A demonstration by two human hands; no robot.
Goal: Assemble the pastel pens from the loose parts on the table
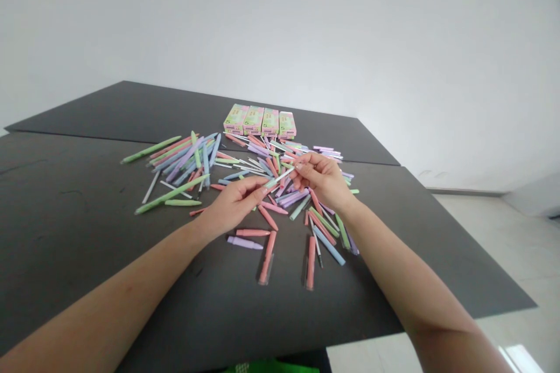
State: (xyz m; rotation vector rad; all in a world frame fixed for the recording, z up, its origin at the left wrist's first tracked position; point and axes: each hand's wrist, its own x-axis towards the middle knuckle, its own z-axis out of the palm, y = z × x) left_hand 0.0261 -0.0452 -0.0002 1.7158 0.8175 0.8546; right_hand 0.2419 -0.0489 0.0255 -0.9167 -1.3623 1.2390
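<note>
Over the pile of pen parts, my left hand (236, 201) pinches a pale green pen barrel (270, 183) between thumb and fingers. From the barrel's far end a thin white refill (284, 175) sticks out to the upper right. My right hand (322, 180) has thumb and forefinger closed on the refill's other end. How deep the refill sits in the barrel is hidden. Beneath both hands lie loose barrels and refills in pink, green, blue and purple. Nearest to me are two pink barrels (268, 256) (310, 262) with clear ends and a purple pen piece (245, 242).
Several small pink-and-green boxes (270, 121) stand in a row behind the pile. At the left, whole-looking pens in green, blue and purple (188, 157) are heaped. The dark table (65, 215) has a seam across it and meets a white wall at the back.
</note>
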